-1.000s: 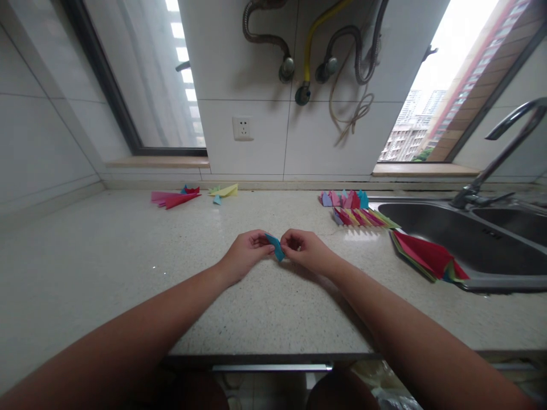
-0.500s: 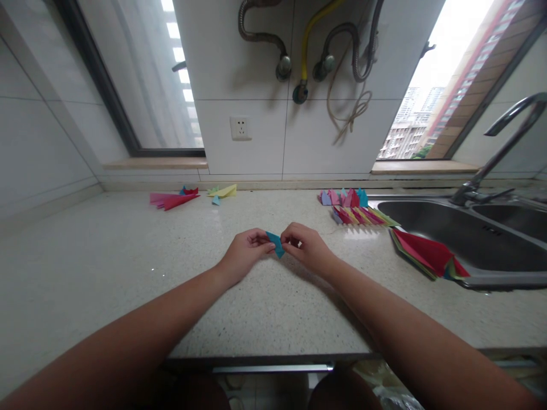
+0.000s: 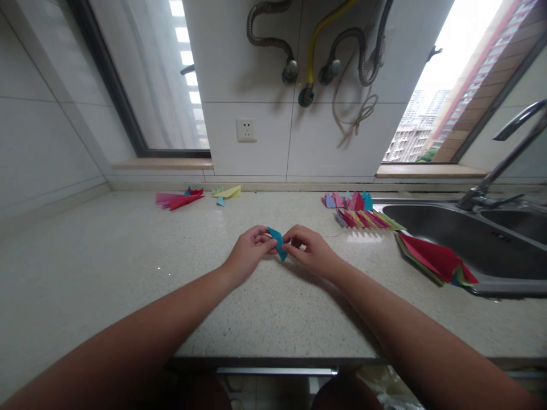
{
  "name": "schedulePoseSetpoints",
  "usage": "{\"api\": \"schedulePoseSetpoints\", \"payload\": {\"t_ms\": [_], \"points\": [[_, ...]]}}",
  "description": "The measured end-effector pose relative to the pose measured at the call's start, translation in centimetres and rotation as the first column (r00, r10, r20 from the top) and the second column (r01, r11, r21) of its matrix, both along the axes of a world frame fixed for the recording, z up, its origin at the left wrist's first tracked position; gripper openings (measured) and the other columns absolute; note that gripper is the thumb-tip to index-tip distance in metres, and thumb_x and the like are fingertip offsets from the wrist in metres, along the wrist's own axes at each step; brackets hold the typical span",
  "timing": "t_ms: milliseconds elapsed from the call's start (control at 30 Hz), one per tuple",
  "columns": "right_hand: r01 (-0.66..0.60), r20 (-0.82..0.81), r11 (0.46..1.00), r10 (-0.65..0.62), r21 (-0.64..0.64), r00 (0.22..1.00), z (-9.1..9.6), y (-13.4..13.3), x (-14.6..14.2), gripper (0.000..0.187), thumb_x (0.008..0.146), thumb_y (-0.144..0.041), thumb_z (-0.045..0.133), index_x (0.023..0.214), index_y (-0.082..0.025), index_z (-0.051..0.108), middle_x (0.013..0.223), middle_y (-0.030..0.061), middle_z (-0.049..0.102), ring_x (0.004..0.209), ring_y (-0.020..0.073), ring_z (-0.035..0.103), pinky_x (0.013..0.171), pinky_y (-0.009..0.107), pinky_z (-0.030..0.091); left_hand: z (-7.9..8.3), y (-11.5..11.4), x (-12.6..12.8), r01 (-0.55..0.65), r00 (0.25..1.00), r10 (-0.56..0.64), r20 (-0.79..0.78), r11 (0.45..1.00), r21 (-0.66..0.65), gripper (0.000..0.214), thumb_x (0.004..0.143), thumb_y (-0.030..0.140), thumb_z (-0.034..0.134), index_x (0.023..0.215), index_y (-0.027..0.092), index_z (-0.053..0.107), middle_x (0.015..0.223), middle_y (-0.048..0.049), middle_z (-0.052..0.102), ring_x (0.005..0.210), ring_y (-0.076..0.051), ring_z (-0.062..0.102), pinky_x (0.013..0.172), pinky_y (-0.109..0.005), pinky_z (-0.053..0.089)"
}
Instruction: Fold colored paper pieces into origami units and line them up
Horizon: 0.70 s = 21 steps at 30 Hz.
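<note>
A small piece of folded blue paper [image 3: 278, 242] is held just above the middle of the countertop [image 3: 256, 319]. My left hand [image 3: 253, 247] pinches its left side between thumb and fingers. From the other side, my right hand [image 3: 305, 246] is closed with thumb and fingertips on the paper's right edge. The paper is slanted, its upper corner tipped to the left. How its inner folds lie is too small to make out.
Folded paper pieces in pink and red [image 3: 182, 199] and in yellow [image 3: 231, 192] lie at the back left. Rows of colourful folded paper [image 3: 363, 219] stand at the back right. A stack of red and green paper [image 3: 436, 259] rests against the sink's rim [image 3: 504, 287].
The blue paper has turned a little between my fingers and shows more of its length. The whole view has shifted slightly; both hands keep their place on the paper.
</note>
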State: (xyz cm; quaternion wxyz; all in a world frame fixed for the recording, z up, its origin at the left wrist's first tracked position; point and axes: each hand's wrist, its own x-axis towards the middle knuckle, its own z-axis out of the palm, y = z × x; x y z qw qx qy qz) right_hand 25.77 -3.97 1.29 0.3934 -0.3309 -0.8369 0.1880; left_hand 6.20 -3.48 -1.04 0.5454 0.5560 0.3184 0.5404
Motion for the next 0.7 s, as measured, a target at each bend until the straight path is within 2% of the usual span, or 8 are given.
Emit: {"api": "schedulePoseSetpoints", "payload": {"t_ms": [67, 167, 267, 467, 533, 600, 700], "points": [[0.008, 0.008, 1.000, -0.008, 0.000, 1.000, 0.0, 0.1, 0.0, 0.009, 0.089, -0.025, 0.062, 0.094, -0.020, 0.067, 0.086, 0.0045, 0.062, 0.072, 0.0137, 0.057, 0.065, 0.028, 0.047, -0.1, -0.1, 0.0, 0.002, 1.000, -0.002, -0.009, 0.999, 0.049, 0.033, 0.078, 0.026, 0.074, 0.106, 0.018, 0.060, 0.074, 0.0025, 0.063, 0.070, -0.012, 0.065, 0.073, -0.030, 0.057], [0.009, 0.027, 1.000, -0.010, 0.012, 1.000, 0.1, -0.1, 0.0, 0.008, 0.089, -0.023, 0.060, 0.093, -0.020, 0.066, 0.085, 0.0044, 0.062, 0.073, 0.0138, 0.057, 0.064, 0.028, 0.047, 0.0, -0.5, -0.1, 0.067, 0.994, -0.056, -0.095, 0.992, 0.108, 0.033, 0.084, 0.029, 0.068, 0.114, 0.021, 0.060, 0.086, -0.0010, 0.065, 0.078, -0.013, 0.066, 0.076, -0.031, 0.058], [-0.008, 0.051, 0.999, 0.006, 0.047, 0.999, 0.4, -0.3, 0.2, 0.008, 0.089, -0.020, 0.058, 0.092, -0.019, 0.066, 0.085, 0.0043, 0.061, 0.073, 0.0135, 0.056, 0.065, 0.027, 0.046, 0.2, -0.7, -0.2, 0.116, 0.983, -0.095, -0.156, 0.985, 0.128, 0.025, 0.086, 0.031, 0.066, 0.108, 0.019, 0.063, 0.090, -0.0033, 0.066, 0.080, -0.014, 0.066, 0.078, -0.032, 0.057], [-0.012, 0.111, 0.993, -0.002, 0.121, 0.994, 0.6, -0.3, 0.3, 0.006, 0.089, -0.020, 0.058, 0.089, -0.019, 0.064, 0.082, 0.0039, 0.060, 0.075, 0.0146, 0.054, 0.068, 0.029, 0.044, 0.3, -0.6, -0.3, 0.118, 0.978, -0.091, -0.189, 0.983, 0.140, 0.020, 0.088, 0.034, 0.062, 0.101, 0.019, 0.062, 0.091, -0.0030, 0.065, 0.083, -0.015, 0.065, 0.077, -0.033, 0.057], [-0.010, 0.127, 0.990, -0.008, 0.138, 0.992, 0.6, -0.3, 0.3, 0.005, 0.088, -0.019, 0.058, 0.087, -0.019, 0.063, 0.082, 0.0039, 0.061, 0.076, 0.0154, 0.054, 0.070, 0.030, 0.044, 0.5, -0.8, -0.3, 0.106, 0.969, -0.065, -0.237, 0.981, 0.164, 0.018, 0.089, 0.033, 0.060, 0.101, 0.019, 0.061, 0.092, -0.0028, 0.064, 0.083, -0.015, 0.064, 0.075, -0.032, 0.056], [-0.013, 0.133, 0.987, -0.008, 0.161, 0.991, 0.7, -0.4, 0.3, 0.005, 0.087, -0.017, 0.059, 0.086, -0.020, 0.063, 0.083, 0.0040, 0.061, 0.081, 0.0167, 0.055, 0.074, 0.031, 0.044, 0.9, -1.1, -0.5, 0.099, 0.937, -0.004, -0.350, 0.962, 0.255, 0.014, 0.089, 0.030, 0.057, 0.098, 0.019, 0.062, 0.091, -0.0027, 0.063, 0.083, -0.015, 0.063, 0.073, -0.030, 0.055], [-0.008, 0.128, 0.981, -0.017, 0.196, 0.992, 0.9, -0.5, 0.4, 0.006, 0.084, -0.015, 0.060, 0.084, -0.021, 0.062, 0.085, 0.0045, 0.061, 0.086, 0.0185, 0.055, 0.079, 0.034, 0.043, 1.5, -1.5, -0.8, 0.145, 0.830, 0.132, -0.542, 0.887, 0.439, 0.010, 0.088, 0.023, 0.055, 0.091, 0.020, 0.064, 0.088, -0.0028, 0.063, 0.082, -0.016, 0.060, 0.071, -0.028, 0.051]]}}
